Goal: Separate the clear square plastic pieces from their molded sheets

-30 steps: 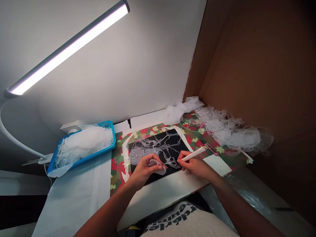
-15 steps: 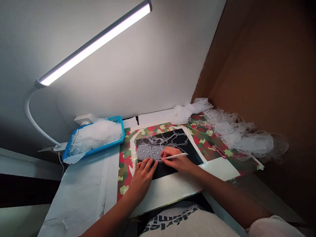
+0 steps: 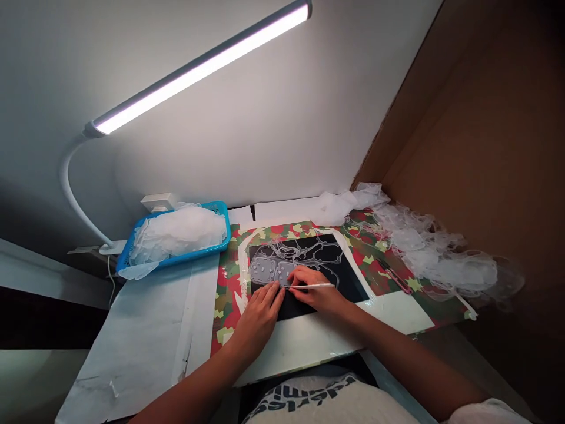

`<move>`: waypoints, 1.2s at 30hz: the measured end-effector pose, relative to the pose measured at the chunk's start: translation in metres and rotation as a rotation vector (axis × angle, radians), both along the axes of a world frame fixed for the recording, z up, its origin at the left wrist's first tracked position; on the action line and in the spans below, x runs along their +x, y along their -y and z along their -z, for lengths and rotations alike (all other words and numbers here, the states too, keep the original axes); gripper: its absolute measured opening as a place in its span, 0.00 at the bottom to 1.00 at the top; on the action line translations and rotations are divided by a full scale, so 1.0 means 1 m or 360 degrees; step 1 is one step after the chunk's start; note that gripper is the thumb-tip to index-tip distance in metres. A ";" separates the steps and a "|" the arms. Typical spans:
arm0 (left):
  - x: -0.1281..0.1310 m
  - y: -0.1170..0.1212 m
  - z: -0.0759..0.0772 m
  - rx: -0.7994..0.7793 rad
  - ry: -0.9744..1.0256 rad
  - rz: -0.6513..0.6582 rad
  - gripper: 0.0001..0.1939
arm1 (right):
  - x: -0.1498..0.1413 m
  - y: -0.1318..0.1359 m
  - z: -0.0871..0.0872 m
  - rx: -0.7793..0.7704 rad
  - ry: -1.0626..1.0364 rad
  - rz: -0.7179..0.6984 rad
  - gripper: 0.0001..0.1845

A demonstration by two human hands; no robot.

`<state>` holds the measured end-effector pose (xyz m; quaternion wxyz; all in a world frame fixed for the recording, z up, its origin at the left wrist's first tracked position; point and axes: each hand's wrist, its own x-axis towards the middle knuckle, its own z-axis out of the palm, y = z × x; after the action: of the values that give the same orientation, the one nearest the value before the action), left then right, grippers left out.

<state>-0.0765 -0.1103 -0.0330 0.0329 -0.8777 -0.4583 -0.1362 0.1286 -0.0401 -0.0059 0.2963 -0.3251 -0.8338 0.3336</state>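
My right hand (image 3: 314, 288) pinches a thin white pen-like stick (image 3: 320, 286), held nearly level, its tip at the lower edge of a translucent patterned sheet (image 3: 263, 270). That sheet lies on a black panel (image 3: 304, 310) and carries two rounded shapes with small raised dots. Beside the stick's tip, my left hand (image 3: 263, 306) lies flat with fingers stretched, fingertips at the sheet's lower edge. Further up the panel, white looping outlines (image 3: 309, 252) spread to the right. My right fingers cover part of the sheet.
Behind on the left, a blue basket (image 3: 228, 231) holds a heap of translucent white pieces (image 3: 183, 229). More thin cut-out film (image 3: 424, 247) is piled at the right, near a dark slim tool (image 3: 395, 277). A lit lamp (image 3: 203, 68) hangs above; a brown cardboard wall (image 3: 477, 135) stands right.
The stick in my right hand has tipped from a slant to nearly level. My left hand stays at the sheet. The whole view has shifted slightly.
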 end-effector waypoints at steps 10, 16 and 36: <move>-0.006 -0.006 0.018 -0.0009 0.0320 -0.0067 0.28 | 0.000 -0.002 0.002 0.0130 0.0203 -0.0037 0.10; -0.012 -0.008 0.028 -0.0194 0.0574 -0.0096 0.34 | -0.006 0.000 0.005 0.0495 0.0413 -0.0094 0.06; -0.016 -0.011 0.014 -0.0396 0.0380 -0.0158 0.33 | 0.061 -0.023 -0.012 -0.0432 -0.0531 0.0989 0.13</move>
<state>-0.0927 -0.0990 -0.0470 -0.1239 -0.8289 -0.5150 -0.1798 0.1894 -0.0169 0.0063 0.4692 -0.5401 -0.5839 0.3837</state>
